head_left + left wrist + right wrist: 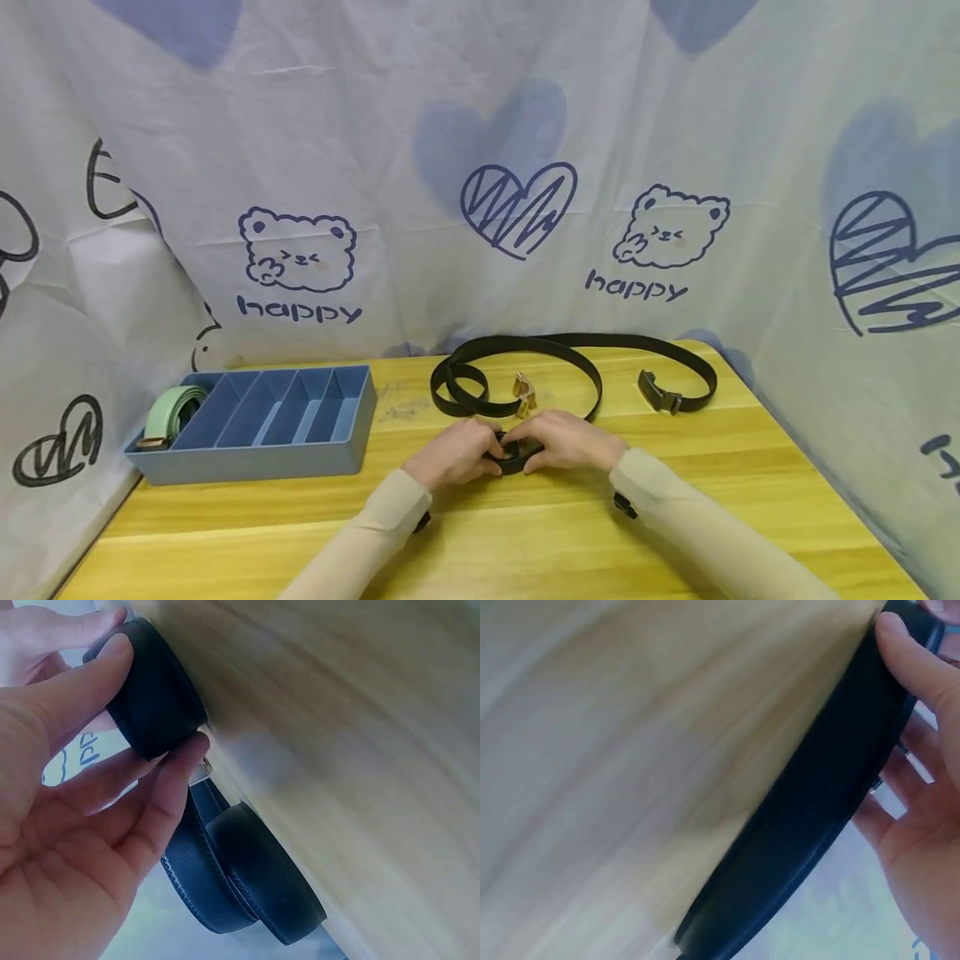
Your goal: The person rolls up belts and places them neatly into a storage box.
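We saw a person bent to one small job at the bench [675,525], both hands on the same black strap [517,463]. The strap stood on edge in a small roll near the middle of the bench, between the two hands. The left hand [457,451] pinched the roll, its thumb laid on the outer face and a finger against the lower edge, the rest loosely bent. The right hand [567,442] pinched the strap from the other side, thumb on its outer face and fingers behind, so neither hand was spread wide.

Just beyond the hands we found more black belt lying in large, loose loops [615,340]. A gold buckle [524,396] sat inside the loops, and a dark buckle [660,400] lay to the right, at the end of a curving length. We could not tell which buckle belonged to the strap in the hands.

To the left, well apart from the hands, stood a blue divided tray [255,463]. A rolled green belt [171,412] rested in its leftmost compartment, its buckle towards the near edge. Behind everything we saw a white cloth [405,242] printed with hearts, bears and the word "happy".
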Demonstrator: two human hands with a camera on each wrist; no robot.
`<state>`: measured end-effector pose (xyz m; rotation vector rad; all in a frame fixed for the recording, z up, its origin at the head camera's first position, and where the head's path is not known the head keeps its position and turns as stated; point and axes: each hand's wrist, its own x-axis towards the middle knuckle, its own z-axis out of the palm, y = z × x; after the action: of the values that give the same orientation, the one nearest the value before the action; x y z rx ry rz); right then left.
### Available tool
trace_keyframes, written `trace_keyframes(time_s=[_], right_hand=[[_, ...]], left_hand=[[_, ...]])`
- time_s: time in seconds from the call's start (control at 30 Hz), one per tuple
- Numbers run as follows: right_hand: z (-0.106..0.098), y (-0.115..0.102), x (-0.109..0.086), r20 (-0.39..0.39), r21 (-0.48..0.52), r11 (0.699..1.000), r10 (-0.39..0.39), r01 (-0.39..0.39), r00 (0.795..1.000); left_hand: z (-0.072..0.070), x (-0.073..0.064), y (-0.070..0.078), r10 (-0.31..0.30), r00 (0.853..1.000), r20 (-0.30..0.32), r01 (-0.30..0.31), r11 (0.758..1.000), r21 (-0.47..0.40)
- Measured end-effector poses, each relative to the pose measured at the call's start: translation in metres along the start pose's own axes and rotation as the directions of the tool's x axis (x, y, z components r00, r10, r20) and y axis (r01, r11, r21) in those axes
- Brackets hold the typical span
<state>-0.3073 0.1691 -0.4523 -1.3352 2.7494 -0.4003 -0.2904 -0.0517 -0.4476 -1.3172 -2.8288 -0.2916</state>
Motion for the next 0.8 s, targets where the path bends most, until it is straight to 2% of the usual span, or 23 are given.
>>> trace_keyframes(time_s=[0.1, 0.23, 0.37, 0.47, 0.67, 0.8], right_hand=[[0.0006, 0.0017, -0.0006, -0.037, -0.044, 0.999, -0.033, 0.031, 0.999], [0.0017, 0.0008, 0.0011, -0.098, -0.09, 0.993, -0.085, 0.076, 0.992], [0.0037, 0.0007, 0.0019, -0.117, -0.089, 0.993, -0.088, 0.078, 0.989], [0.0036, 0.002, 0.0003, -0.105, -0.053, 0.997, -0.066, 0.061, 0.992], [0.0017, 0.0059, -0.0034, -0.039, 0.013, 1.0, -0.027, 0.028, 0.999], [0.001, 0.005, -0.0017, -0.065, -0.01, 0.999, -0.042, 0.041, 0.997]], left_hand=[[0.0011, 0.0001, -0.0015, 0.017, 1.0, -0.007, -0.017, 1.0, -0.025], [0.0026, 0.0001, 0.0008, -0.016, 0.999, -0.039, 0.015, 0.999, -0.031], [0.0029, 0.0005, 0.0047, -0.03, 0.997, -0.07, 0.027, 0.999, -0.045], [0.002, 0.0012, 0.0037, -0.003, 0.997, -0.075, 0.0, 0.999, -0.032], [-0.0003, -0.0001, -0.0026, 0.045, 0.999, -0.016, -0.046, 0.996, -0.076], [-0.0001, -0.0012, 0.0003, 0.038, 0.999, 0.01, -0.037, 0.994, -0.107]])
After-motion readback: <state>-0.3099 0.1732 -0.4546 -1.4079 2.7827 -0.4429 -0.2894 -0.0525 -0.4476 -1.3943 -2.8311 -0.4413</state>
